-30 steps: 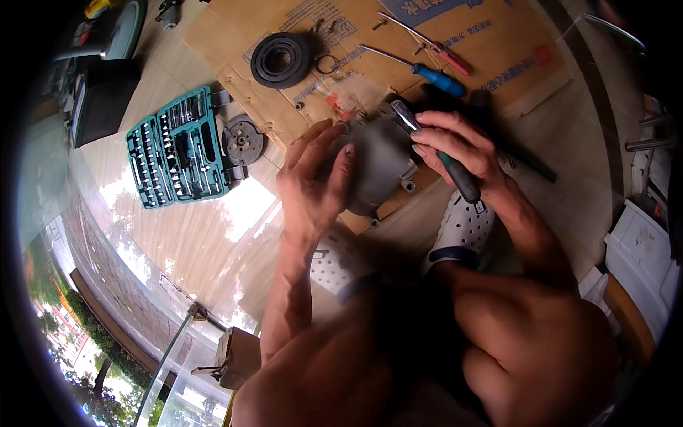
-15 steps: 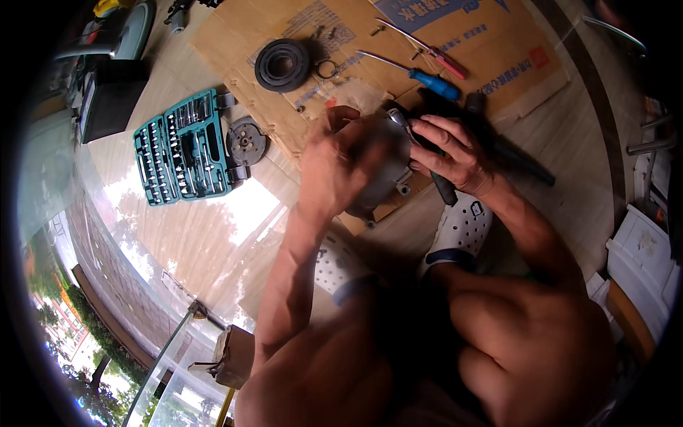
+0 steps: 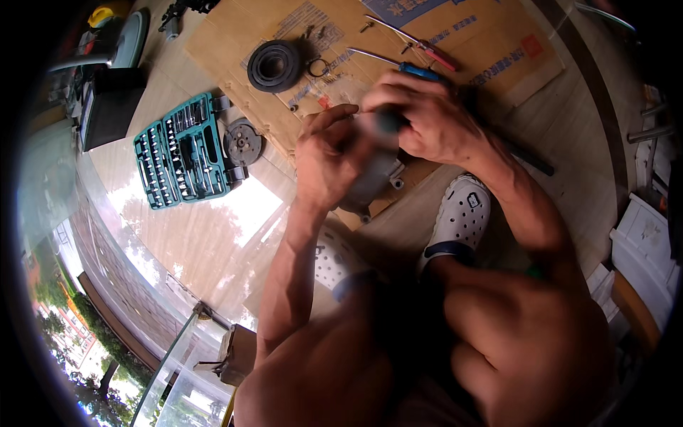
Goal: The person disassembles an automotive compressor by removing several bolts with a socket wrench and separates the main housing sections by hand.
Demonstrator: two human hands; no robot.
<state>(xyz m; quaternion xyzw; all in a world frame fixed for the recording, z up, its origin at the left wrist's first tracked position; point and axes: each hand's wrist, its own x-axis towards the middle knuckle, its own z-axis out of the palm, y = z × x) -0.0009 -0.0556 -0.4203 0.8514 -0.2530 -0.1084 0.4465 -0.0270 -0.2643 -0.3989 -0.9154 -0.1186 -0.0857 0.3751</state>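
Observation:
A ratchet wrench with a dark handle is gripped in my right hand, its handle end blurred and facing up. My left hand is curled close beside it, fingers bent and partly smeared, and what they pinch is hidden. Beneath both hands a grey metal housing, with bolt lugs on its edge, rests on the cardboard. The hands cover most of its upper face.
A black pulley, a snap ring and screwdrivers with blue and red handles lie beyond my hands. Leftward are a round metal plate and an open teal socket set. My white clogs flank the housing.
My right hand has moved up and left, turning the ratchet wrench so its handle end, which hung down to the right, now faces upward. My left hand stays close to the housing.

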